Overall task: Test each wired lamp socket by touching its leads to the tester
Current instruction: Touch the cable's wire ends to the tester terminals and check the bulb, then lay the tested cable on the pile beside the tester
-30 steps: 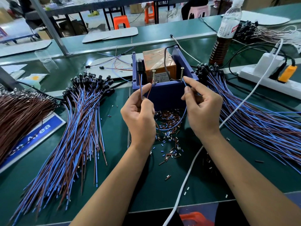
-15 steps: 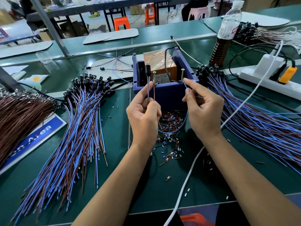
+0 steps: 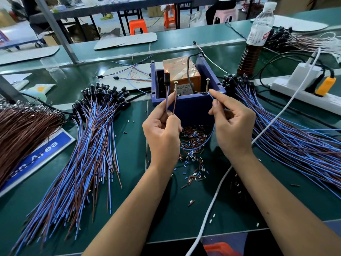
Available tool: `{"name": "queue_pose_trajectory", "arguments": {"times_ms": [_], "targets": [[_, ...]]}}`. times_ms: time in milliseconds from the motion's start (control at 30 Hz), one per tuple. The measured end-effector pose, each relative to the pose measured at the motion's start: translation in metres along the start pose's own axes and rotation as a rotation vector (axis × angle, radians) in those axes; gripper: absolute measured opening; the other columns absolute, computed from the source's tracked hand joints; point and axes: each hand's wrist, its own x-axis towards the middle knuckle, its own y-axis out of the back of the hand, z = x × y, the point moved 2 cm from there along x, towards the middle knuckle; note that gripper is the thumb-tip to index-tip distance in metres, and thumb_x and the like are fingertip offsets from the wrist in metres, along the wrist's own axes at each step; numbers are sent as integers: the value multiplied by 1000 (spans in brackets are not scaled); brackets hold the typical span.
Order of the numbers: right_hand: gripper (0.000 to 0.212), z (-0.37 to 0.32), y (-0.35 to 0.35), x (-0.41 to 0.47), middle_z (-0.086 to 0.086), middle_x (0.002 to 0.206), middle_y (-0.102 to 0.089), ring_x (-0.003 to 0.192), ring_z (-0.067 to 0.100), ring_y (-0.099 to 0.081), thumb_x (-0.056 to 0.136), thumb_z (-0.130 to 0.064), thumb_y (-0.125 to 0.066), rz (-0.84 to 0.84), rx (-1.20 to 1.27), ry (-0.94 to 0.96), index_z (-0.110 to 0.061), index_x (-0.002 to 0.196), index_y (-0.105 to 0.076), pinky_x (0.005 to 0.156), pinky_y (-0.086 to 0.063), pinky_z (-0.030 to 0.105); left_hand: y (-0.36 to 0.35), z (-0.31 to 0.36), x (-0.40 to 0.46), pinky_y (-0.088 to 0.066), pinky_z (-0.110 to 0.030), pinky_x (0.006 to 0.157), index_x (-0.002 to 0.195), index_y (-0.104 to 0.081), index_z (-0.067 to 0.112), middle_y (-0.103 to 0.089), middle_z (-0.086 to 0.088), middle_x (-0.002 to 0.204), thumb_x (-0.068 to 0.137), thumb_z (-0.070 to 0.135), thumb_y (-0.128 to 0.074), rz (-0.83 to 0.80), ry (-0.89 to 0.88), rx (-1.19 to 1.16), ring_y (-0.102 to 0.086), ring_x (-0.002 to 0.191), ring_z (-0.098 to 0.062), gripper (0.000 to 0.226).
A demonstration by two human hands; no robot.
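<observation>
**Lamp lit, bare contacts close to skin**

Fingers of the left hand (image 3: 162,130) pinch the blue and brown leads just below the lamp socket (image 3: 167,79), holding it upright at centre frame, above the left rim of the blue tester box (image 3: 188,106). The bulb at its top glows orange, so the circuit seems closed. The brown lead runs up beside the left screw terminal (image 3: 175,87); whether it touches cannot be told for certain. The right hand (image 3: 232,124) pinches the blue lead's far end (image 3: 212,97) between thumb and forefinger, its tip at the base of the right screw terminal (image 3: 207,85). The slack of the wire loops down between both hands, over the scattered insulation offcuts (image 3: 193,143).

Main risk, as I judge it: both screws stand exposed, and the right forefinger lies very near the live one. A small slip forward would put skin on metal. If either hand wavers, contact would break, the lamp would go out, and a good socket could be misjudged as faulty.

A tested socket could also land on the wrong heap, since the wired sockets at left (image 3: 96,130) and those at right (image 3: 276,126) look alike. The white cable (image 3: 217,191) crosses under the right forearm and could snag it.
</observation>
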Motion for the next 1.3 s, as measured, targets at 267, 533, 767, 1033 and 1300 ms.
{"name": "queue_pose_trajectory", "arguments": {"times_ms": [267, 533, 767, 1033, 1300], "targets": [[28, -1, 0, 0, -10, 87, -72, 77, 7, -70, 103, -11, -59, -4, 0, -2, -9, 127, -74, 71, -54, 19, 1, 3, 0, -21, -25, 45, 120, -76, 13, -27, -20, 63, 82, 0, -48, 25, 13, 2, -22, 52, -22, 49], [27, -2, 1, 0, -7, 86, -72, 75, 3, -68, 104, -10, -59, -7, -17, 4, -8, 126, -74, 70, -51, 15, 5, 1, 2, -19, -22, 47, 114, -79, 17, -35, 2, 59, 80, 1, -46, 55, 7, 20, -20, 49, -14, 49], [27, -3, 1, 0, -6, 86, -71, 70, -1, -65, 104, -9, -59, -7, -32, 5, -8, 126, -74, 65, -45, 9, 7, 3, 2, -21, -21, 49, 111, -79, 15, -39, 3, 59, 80, 2, -46, 87, -2, 31, -21, 49, -12, 48], [29, -2, 1, -1, -11, 85, -71, 73, 6, -69, 104, -13, -59, 1, 14, -28, -10, 129, -73, 65, -50, 14, 7, 9, 0, -24, -22, 48, 112, -77, 10, -38, 3, 61, 82, 0, -47, 155, -87, 112, -25, 48, -12, 44], [32, -6, 33, -6, 0, 75, -69, 59, 18, -61, 102, -10, -60, 91, 58, -123, -16, 133, -64, 55, -50, 32, -29, 25, -16, -28, -23, 48, 106, -76, 15, -38, 15, 61, 84, 0, -49, 57, -247, 270, -32, 52, -7, 38]]}}
